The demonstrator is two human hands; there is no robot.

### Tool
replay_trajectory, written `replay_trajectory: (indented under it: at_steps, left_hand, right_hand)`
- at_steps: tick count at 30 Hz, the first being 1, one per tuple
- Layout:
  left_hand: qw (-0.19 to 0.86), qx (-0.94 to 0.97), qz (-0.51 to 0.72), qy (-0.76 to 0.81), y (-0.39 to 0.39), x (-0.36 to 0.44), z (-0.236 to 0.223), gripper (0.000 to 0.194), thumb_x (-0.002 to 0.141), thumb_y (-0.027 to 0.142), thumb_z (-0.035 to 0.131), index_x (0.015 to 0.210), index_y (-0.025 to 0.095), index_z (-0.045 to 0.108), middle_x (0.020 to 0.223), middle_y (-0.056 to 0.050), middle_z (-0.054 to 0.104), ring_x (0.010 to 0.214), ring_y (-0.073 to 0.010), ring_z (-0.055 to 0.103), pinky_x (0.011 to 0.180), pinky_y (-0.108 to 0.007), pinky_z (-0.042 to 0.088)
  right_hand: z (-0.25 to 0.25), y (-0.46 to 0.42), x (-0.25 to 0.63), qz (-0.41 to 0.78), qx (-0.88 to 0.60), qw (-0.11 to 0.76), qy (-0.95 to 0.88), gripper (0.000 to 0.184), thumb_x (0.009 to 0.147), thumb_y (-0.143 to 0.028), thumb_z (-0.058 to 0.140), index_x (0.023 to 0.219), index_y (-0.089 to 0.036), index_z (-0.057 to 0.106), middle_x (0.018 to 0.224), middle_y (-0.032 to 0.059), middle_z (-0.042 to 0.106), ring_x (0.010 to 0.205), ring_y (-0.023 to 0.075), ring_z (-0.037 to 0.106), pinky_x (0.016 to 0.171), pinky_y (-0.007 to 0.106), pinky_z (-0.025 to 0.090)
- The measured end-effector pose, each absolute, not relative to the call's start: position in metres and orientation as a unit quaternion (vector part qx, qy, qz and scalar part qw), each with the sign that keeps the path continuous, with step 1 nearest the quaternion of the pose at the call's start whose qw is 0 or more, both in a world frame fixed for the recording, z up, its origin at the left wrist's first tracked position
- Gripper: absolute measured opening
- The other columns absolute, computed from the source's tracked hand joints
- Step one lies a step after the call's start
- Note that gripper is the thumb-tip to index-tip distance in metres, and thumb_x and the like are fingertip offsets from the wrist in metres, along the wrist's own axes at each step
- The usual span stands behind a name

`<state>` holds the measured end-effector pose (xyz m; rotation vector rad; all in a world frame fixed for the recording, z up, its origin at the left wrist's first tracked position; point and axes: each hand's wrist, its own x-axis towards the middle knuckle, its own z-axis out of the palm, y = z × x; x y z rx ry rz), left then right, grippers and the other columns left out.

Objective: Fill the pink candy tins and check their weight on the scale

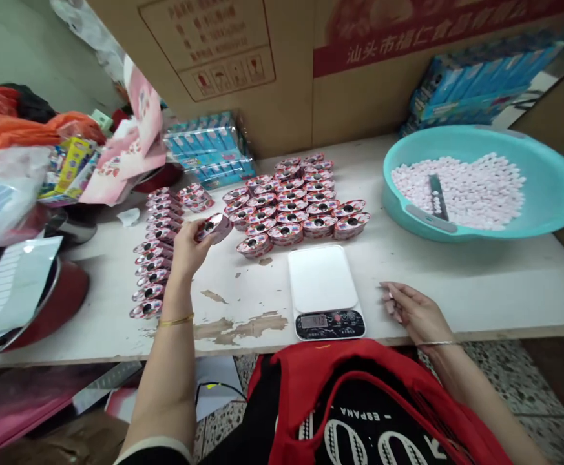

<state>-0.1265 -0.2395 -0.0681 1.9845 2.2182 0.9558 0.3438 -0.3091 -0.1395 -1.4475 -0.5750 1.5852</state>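
My left hand (192, 248) grips a small oval pink-and-red box (217, 227) with a dark round opening on top. It holds the box above the table, between a column of similar boxes (153, 263) on the left and a larger group of them (286, 234) in the middle. My right hand (415, 314) is at the table's front edge, right of a white kitchen scale (323, 279). Its fingers are curled together, and what they may hold is too small to make out. The scale's lit display shows digits I cannot read surely; its pan bears nothing.
A turquoise basin (548, 187) of small pale-pink candies (485, 187) with a dark strip in it stands at right. Blue wrapped packs (214, 152) and a large cardboard box (282, 116) line the back. A red pot (71, 294) and bags crowd the left.
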Motion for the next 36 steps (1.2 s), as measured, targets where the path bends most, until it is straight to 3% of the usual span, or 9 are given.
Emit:
replay_trajectory:
  at_steps: [7,11,14,17,20,26,29,33,36]
  left_hand:
    - [0.116,0.683,0.286,0.662,-0.244,-0.113,-0.105,0.042,0.080,0.043,0.064,0.113,0.017,0.062,0.101,-0.007,0.065,0.089,-0.0173,0.060,0.074,-0.028,0.048]
    - [0.026,0.628,0.245,0.738,-0.215,-0.148,-0.096,0.036,0.090,0.039,0.050,0.120,0.018,0.057,0.114,-0.009,0.062,0.101,-0.0183,0.061,0.079,-0.029,0.050]
    - [-0.071,0.566,0.217,0.792,-0.179,-0.184,-0.084,0.036,0.089,0.031,0.049,0.121,0.016,0.057,0.120,-0.015,0.058,0.115,-0.0266,0.054,0.095,-0.041,0.045]
    - [-0.091,0.548,0.178,0.812,-0.148,-0.204,-0.079,0.035,0.080,0.029,0.062,0.113,0.016,0.063,0.127,-0.020,0.054,0.124,-0.0373,0.046,0.101,-0.053,0.037]
    - [-0.089,0.554,0.138,0.816,-0.136,-0.209,-0.079,0.023,0.076,0.026,0.066,0.097,0.018,0.068,0.131,-0.019,0.052,0.128,-0.0401,0.042,0.103,-0.056,0.032]
    - [-0.066,0.579,0.137,0.801,-0.166,-0.180,-0.050,0.018,0.085,0.031,0.056,0.089,0.015,0.064,0.118,-0.015,0.056,0.112,-0.0290,0.052,0.096,-0.046,0.041]
    - [-0.124,0.635,0.275,0.711,-0.202,-0.130,-0.022,0.027,0.079,0.038,0.067,0.089,0.014,0.060,0.095,-0.004,0.057,0.093,-0.0180,0.053,0.087,-0.036,0.046]
    - [0.039,0.740,0.338,0.580,-0.256,-0.023,-0.007,0.032,0.078,0.032,0.070,0.103,0.018,0.056,0.087,0.000,0.059,0.070,-0.0100,0.051,0.062,-0.024,0.044]
    - [0.128,0.794,0.293,0.517,-0.277,0.048,-0.030,0.032,0.081,0.025,0.064,0.110,0.020,0.053,0.096,-0.003,0.064,0.079,-0.0128,0.059,0.067,-0.025,0.048]
  right_hand:
    - [-0.134,-0.310,0.342,0.634,-0.611,0.421,-0.217,0.052,0.046,-0.046,0.092,0.085,-0.016,0.075,0.067,0.0030,0.063,0.050,0.0069,0.049,0.036,0.014,0.035]
    - [-0.138,-0.309,0.342,0.633,-0.635,0.402,-0.186,0.055,0.036,-0.045,0.092,0.082,-0.020,0.077,0.066,0.0031,0.064,0.052,0.0096,0.051,0.038,0.016,0.043]
    - [-0.142,-0.308,0.341,0.643,-0.639,0.384,-0.175,0.049,0.037,-0.042,0.091,0.081,-0.023,0.078,0.068,0.0034,0.065,0.054,0.0113,0.054,0.042,0.016,0.049]
    - [-0.146,-0.308,0.340,0.644,-0.635,0.392,-0.168,0.041,0.040,-0.040,0.089,0.077,-0.026,0.080,0.069,0.0055,0.066,0.053,0.0127,0.054,0.044,0.017,0.051]
    - [-0.151,-0.309,0.340,0.639,-0.627,0.411,-0.169,0.035,0.044,-0.040,0.088,0.075,-0.028,0.081,0.069,0.0072,0.066,0.052,0.0144,0.056,0.045,0.017,0.052]
    - [-0.137,-0.303,0.339,0.641,-0.607,0.450,-0.138,0.036,0.040,-0.030,0.092,0.072,-0.019,0.077,0.081,0.0090,0.072,0.070,0.0163,0.069,0.063,0.018,0.060]
    - [-0.130,-0.294,0.337,0.664,-0.590,0.429,-0.162,0.041,0.042,-0.026,0.093,0.078,-0.015,0.075,0.082,0.0102,0.074,0.075,0.0159,0.070,0.067,0.019,0.060]
    - [-0.127,-0.291,0.337,0.665,-0.586,0.421,-0.192,0.045,0.048,-0.033,0.093,0.081,-0.012,0.071,0.076,0.0091,0.073,0.068,0.0140,0.070,0.062,0.019,0.058]
    - [-0.123,-0.298,0.338,0.670,-0.577,0.411,-0.223,0.048,0.052,-0.040,0.091,0.084,-0.013,0.069,0.071,0.0058,0.071,0.055,0.0097,0.064,0.046,0.016,0.049]
